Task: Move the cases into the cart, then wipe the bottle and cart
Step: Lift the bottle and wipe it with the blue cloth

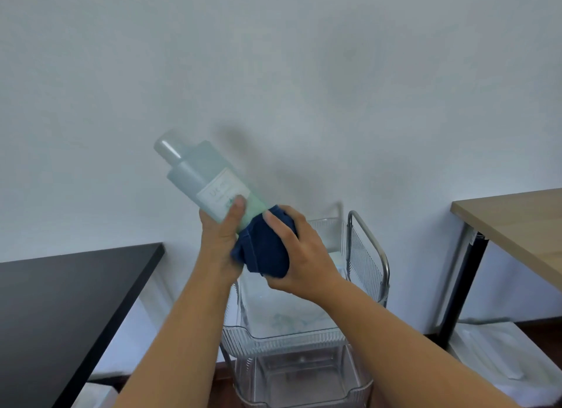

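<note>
Room: clear cart (296,336) stands between black table (65,304) and wooden table (514,222).
Bottle (209,181): above cart, tilted, cap up-left.
Grip: left hand (220,243) clasps bottle; right hand (299,255) wraps blue cloth (263,251) around its base.

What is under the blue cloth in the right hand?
The blue cloth, gripped by the right hand, wraps the lower end of the bottle held by the left hand. The bottle's base is covered and cannot be seen.

Clear ribbed plastic cart (292,337), chrome handle (369,240)
</note>
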Demonstrator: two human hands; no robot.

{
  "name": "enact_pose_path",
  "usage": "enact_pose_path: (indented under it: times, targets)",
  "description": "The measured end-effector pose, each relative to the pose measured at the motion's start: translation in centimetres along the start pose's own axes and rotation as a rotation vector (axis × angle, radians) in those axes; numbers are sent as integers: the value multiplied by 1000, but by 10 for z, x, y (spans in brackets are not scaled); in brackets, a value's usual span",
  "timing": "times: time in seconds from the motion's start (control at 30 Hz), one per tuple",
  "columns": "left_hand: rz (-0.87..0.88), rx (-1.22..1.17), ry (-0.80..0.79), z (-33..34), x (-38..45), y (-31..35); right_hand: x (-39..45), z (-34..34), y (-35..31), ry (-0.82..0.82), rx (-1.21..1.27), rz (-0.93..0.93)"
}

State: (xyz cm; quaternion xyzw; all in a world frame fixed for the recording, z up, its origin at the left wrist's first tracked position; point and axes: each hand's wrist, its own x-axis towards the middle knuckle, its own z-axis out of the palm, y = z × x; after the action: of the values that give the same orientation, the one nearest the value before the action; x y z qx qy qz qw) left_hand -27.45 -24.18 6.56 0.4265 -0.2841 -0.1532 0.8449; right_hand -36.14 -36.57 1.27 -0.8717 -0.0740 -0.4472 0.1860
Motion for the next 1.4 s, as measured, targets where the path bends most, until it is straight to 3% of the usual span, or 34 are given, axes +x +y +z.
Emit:
enact_pose_path:
  times: [0.1, 0.2, 0.27, 0.4, 0.5, 0.63, 0.77, 0.87, 1.03, 1.4]
  targets:
    - [68, 131, 213, 2, -6, -9, -9, 4, 4, -61, -57, 10]
    - [-20, 180, 250, -12, -11, -18, -22, 9, 6, -105, -84, 66]
    - [-32, 206, 163, -22, -12, -20, -23, 7, 9, -118, -57, 108]
    - [-42, 124, -200, -35, -2, -4, -15, -5, 5, -241, 241, 283]
    - [-90, 36, -293, -33, 3, 8, -10, -7, -2, -255, 384, 378]
    - [-72, -30, -201, -22, -4, 4, -4, -4, -7, -181, 373, 369]
    - [-96, 279, 96, -6, -17, -5, -8, 1, -4, -158, 212, 257]
    - [-78, 292, 257, -6, -20, -12, -14, 6, -3, -154, 126, 187]
    - [39, 325, 184, -17, -17, -11, -16, 5, 3, -161, 14, 64]
    - [-203, 472, 177, -19, -7, 4, -22, 12, 0, -190, -70, -18]
